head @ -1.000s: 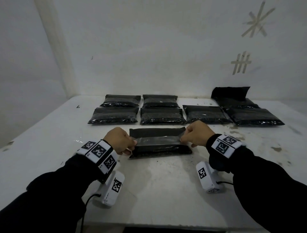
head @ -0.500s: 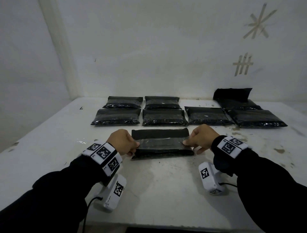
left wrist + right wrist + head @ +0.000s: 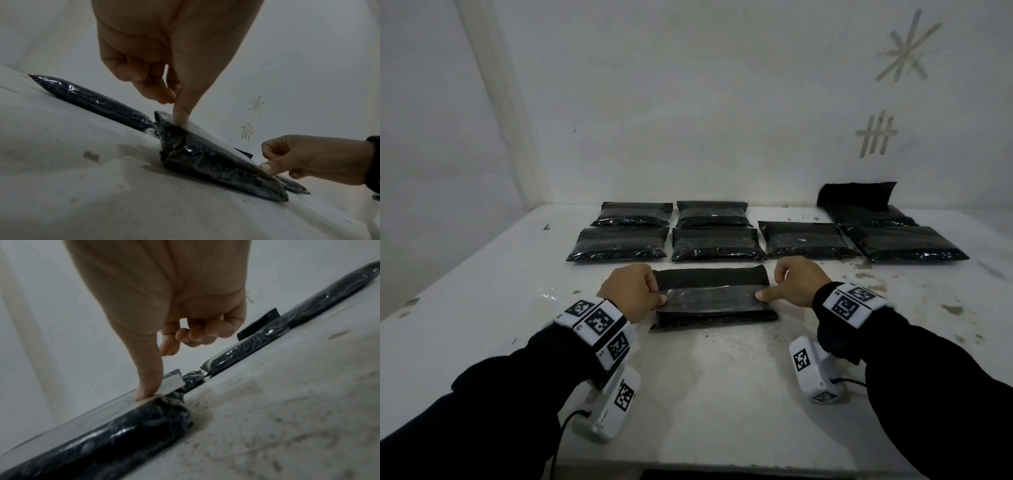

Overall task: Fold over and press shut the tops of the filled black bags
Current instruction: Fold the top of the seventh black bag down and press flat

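A filled black bag [image 3: 714, 301] lies flat on the white table [image 3: 722, 394], straight in front of me. Its top is folded over, and a glossy band runs across the fold. My left hand [image 3: 635, 291] is at the bag's left end, its thumb pressing down on the fold [image 3: 180, 120] while the other fingers curl clear above it. My right hand [image 3: 796, 286] is at the right end. Its straight thumb [image 3: 146, 386] presses the glossy band onto the bag [image 3: 123, 431], and its curled fingers hold nothing. The left wrist view shows the bag [image 3: 216, 162] tilted between both hands.
Several black bags with folded tops [image 3: 715, 243] lie in two rows behind the front bag. At the back right, one bag [image 3: 859, 195] has its top standing up against the wall. Brown stains [image 3: 952, 310] mark the table's right side.
The folded top, held slightly raised between both hands a second ago, now lies flat on the bag. Both thumbs have come down onto it, and the right thumb has straightened.
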A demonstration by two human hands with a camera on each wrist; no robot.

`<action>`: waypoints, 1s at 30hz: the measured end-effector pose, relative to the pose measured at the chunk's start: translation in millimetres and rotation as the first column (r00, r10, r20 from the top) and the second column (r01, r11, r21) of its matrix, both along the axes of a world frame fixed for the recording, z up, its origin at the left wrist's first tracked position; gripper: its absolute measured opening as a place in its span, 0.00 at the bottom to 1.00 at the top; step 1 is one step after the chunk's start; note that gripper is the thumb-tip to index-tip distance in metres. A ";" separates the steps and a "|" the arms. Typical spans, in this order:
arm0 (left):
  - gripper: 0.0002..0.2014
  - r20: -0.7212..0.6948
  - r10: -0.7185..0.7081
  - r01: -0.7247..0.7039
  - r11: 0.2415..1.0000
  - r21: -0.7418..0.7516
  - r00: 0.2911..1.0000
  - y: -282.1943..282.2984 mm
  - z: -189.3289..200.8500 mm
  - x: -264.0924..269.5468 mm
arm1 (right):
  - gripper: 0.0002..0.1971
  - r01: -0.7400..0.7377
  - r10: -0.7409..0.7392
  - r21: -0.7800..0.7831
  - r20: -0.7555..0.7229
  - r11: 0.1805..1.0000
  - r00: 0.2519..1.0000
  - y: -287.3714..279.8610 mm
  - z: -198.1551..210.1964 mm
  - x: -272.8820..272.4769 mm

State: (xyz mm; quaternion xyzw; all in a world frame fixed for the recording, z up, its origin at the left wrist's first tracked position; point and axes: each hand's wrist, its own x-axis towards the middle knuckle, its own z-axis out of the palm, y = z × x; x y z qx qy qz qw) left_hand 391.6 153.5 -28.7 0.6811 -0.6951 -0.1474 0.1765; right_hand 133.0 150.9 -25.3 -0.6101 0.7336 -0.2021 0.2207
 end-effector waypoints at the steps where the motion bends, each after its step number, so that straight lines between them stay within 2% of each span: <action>1: 0.14 -0.007 -0.002 0.002 1.000 -0.014 1.000 -0.3 0.1 -1.0 | 0.21 -0.022 0.021 -0.018 -0.030 1.000 0.999 0.4 1.7 1.8; 5: 0.12 -0.010 -0.054 0.053 0.998 -0.040 0.998 0.9 0.6 -2.7 | 0.16 -0.082 0.071 -0.058 -0.160 0.995 0.984 4.2 7.5 9.4; 9: 0.01 0.035 -0.090 0.092 0.994 -0.064 0.995 4.0 4.2 -0.9 | 0.13 -0.097 0.082 -0.048 -0.252 0.994 0.964 8.7 9.4 16.1; 12: 0.05 0.030 -0.094 0.096 0.994 -0.057 0.995 6.6 4.1 -0.6 | 0.08 -0.114 0.095 -0.047 -0.291 0.992 0.952 9.0 9.0 20.4; 14: 0.08 0.007 -0.091 0.091 0.995 -0.043 0.996 8.5 4.0 -0.8 | 0.10 -0.119 0.101 -0.045 -0.298 0.992 0.949 8.4 7.3 22.6; 18: 0.17 -0.020 -0.106 0.106 0.994 -0.011 0.994 10.6 2.8 -0.8 | 0.11 -0.113 0.099 -0.038 -0.250 0.993 0.963 8.5 5.3 22.6; 22: 0.22 -0.103 -0.049 0.051 0.999 0.015 0.993 7.6 -0.2 -1.8 | 0.10 -0.092 0.084 -0.039 -0.185 0.995 0.979 11.5 4.6 20.7; 30: 0.20 -0.085 -0.017 0.023 0.997 0.069 0.996 1.3 -5.1 -4.3 | 0.13 -0.036 0.035 -0.011 -0.094 0.999 0.995 12.4 -1.6 20.0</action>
